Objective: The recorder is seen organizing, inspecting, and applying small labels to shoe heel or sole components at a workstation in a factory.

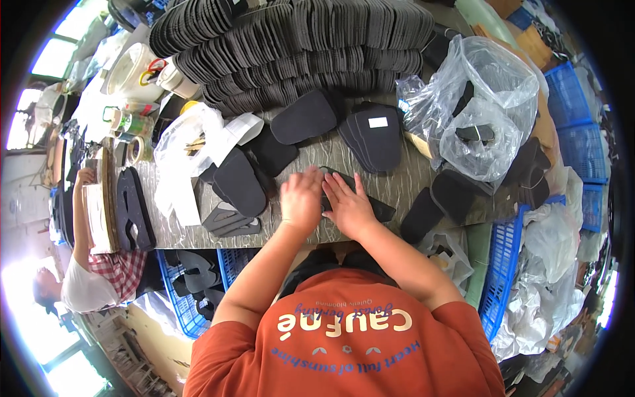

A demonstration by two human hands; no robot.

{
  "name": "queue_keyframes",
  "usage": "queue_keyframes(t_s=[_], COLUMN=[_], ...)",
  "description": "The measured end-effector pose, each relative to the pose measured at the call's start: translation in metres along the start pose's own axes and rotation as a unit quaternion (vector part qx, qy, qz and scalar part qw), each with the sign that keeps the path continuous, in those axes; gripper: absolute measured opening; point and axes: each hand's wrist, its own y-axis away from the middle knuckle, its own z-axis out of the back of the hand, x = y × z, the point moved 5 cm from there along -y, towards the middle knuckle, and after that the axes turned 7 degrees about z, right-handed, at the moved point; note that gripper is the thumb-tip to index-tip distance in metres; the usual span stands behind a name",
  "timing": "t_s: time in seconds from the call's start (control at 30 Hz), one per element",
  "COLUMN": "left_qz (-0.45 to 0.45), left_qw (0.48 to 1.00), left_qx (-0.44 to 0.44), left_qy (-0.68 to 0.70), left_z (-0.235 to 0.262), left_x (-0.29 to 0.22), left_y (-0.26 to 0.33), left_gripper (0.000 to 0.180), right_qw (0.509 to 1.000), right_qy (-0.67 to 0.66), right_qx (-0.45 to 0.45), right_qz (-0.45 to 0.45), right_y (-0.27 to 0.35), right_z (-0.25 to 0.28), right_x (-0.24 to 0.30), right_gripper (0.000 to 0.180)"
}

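Both hands [324, 202] flat on a dark sole piece [380, 210] on the table [403, 177]

The dark sole-shaped pieces [311, 116] look like matt foam or rubber, smooth and dull, as does the piece [380, 210] under both hands. The table [410, 175] has a grey, streaked, wood-grain finish. The bags [489, 92] are clear, glossy, crinkled plastic; the crates [506, 264] are blue plastic mesh

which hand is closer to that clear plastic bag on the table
The right hand. It lies flat on a dark sole piece, on the side of the clear plastic bag. The left hand sits just beyond it, farther from the bag.
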Motion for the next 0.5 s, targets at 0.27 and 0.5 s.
queue_keyframes(t_s=[0.27,0.5], left_qz=[-0.100,-0.082], left_qw=[0.980,0.967], left_qx=[0.043,0.067], left_qy=[-0.165,-0.230], left_z=[-0.025,-0.028], left_x=[0.007,0.008], left_y=[0.025,0.026], left_gripper=[0.054,0.055], right_qw=[0.999,0.998], right_qy=[0.004,0.041], right_qx=[-0.012,0.011], right_qz=[-0.036,-0.039], right_y=[0.014,0.013], right_z=[0.006,0.005], right_x=[-0.011,-0.004], right_gripper=[0.054,0.054])
